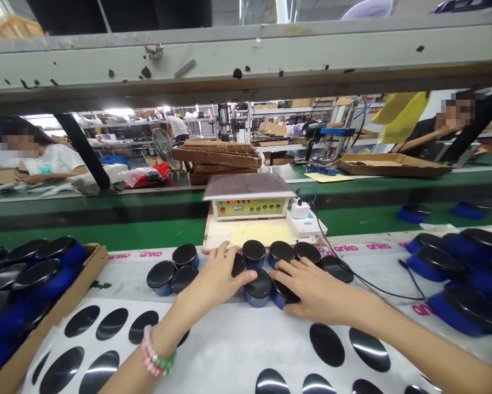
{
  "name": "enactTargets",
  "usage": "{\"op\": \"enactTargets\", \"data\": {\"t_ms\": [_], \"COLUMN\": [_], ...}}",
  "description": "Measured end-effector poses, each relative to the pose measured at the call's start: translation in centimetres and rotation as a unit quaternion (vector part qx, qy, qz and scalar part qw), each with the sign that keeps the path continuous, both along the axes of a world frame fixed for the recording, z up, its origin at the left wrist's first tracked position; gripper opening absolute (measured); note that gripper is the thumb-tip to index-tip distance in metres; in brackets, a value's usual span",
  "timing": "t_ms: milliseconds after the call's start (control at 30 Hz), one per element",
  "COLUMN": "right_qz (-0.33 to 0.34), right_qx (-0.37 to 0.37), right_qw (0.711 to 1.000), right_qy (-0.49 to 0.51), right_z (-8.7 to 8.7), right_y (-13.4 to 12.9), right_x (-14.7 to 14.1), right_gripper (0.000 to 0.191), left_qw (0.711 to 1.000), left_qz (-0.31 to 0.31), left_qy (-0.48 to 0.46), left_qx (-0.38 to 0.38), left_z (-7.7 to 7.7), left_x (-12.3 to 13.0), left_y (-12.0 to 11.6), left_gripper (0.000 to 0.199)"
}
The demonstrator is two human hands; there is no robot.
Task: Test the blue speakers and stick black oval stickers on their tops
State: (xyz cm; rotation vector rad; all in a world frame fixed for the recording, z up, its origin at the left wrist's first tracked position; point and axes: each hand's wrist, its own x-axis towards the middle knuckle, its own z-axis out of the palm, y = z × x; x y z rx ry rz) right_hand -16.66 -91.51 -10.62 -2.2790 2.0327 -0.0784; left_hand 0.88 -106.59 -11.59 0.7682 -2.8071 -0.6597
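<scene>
My left hand is curled round a small round blue piece with a glossy black top, largely covered by its fingers. The left thumb rests against another such piece beside it. Over a third one, my right hand has its fingers bent across the top and its thumb low at the side. More of these pieces stand close around both hands, with a group to the left and a row behind. A white sheet of round black stickers lies under my forearms.
A cardboard box full of the same pieces is at left, and a cluster stands at right. Behind are a control box, a white plug and a loose black cable. Overhead runs a shelf beam; people sit across the green conveyor.
</scene>
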Motion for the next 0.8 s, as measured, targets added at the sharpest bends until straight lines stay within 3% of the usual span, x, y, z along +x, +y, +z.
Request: {"op": "enactTargets", "data": {"t_ms": [133,233,333,467,667,800], "right_qz": [-0.046,-0.095,-0.085,-0.073,-0.078,-0.042], "right_qx": [-0.031,-0.038,-0.023,-0.073,-0.137,-0.131], "right_qw": [0.997,0.994,0.995,0.989,0.968,0.949], "right_qy": [-0.047,-0.033,-0.051,-0.103,-0.193,-0.282], "right_z": [1.4,1.0,0.3,0.5,1.9,2.8], "right_y": [-2.4,-4.8,-6.1,-5.7,-4.1,-3.4], "right_x": [-1.9,-3.1,-3.6,-4.2,-4.2,-2.0], "right_gripper": [0.033,0.042,0.039,0.046,0.033,0.040], "left_qw": [0.995,0.990,0.990,0.990,0.993,0.997], "left_qz": [-0.072,-0.089,-0.087,-0.088,-0.096,-0.047], "left_qy": [-0.034,-0.062,-0.061,-0.056,-0.047,0.069], "left_qx": [-0.056,-0.086,-0.090,-0.090,-0.058,0.001], "left_z": [-0.5,-1.5,-2.1,-2.2,-1.5,0.3], "left_x": [-0.4,-1.1,-1.3,-1.2,-0.9,-0.3], "left_y": [1.8,2.5,2.4,2.1,1.9,0.9], "left_gripper": [0.079,0.084,0.082,0.083,0.084,0.093]}}
